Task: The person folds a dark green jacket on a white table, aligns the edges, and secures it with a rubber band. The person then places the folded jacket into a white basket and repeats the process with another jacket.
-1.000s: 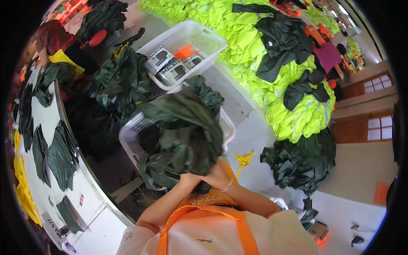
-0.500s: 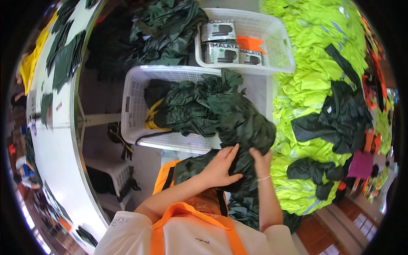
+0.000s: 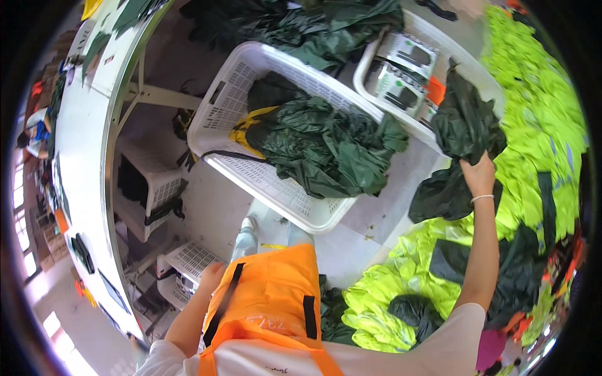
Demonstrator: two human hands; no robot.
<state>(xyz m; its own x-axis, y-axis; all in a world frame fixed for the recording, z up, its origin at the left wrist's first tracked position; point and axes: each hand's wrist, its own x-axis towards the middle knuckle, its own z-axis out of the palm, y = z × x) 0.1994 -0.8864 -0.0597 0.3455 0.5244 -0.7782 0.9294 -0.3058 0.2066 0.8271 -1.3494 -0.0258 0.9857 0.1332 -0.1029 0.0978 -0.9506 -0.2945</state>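
A person in a white top and an orange apron [image 3: 269, 269] stands over two baskets. Nearest the body, the left hand [image 3: 212, 276] is beside the apron's left edge; its fingers look curled, but the apron partly hides them, and I cannot tell whether they hold anything.

Out to the person's right, at the end of a stretched arm, is a dark green garment [image 3: 465, 116]. It is thin, slightly shiny and heavily crumpled, gathered at the middle, with one part reaching up across the corner of the farther basket and another drooping in loose folds beside the bright heap. The right hand [image 3: 480, 174] has its fingers closed on the gathered cloth; folds cover the fingertips. A pale band [image 3: 483, 197] circles that wrist.

Ahead of the person, a white perforated basket [image 3: 219, 113] contains a tangled mound of similar green cloth [image 3: 326, 141], with a yellow strip [image 3: 248, 128] by its left side. Just beyond, a second white basket [image 3: 439, 37] holds flat printed packages [image 3: 407, 53] and an orange piece [image 3: 436, 89].

Along the right spreads a large heap of fluorescent yellow fabric [image 3: 533, 100]. Farther off, past the first basket, lies more dark green cloth [image 3: 301, 31].
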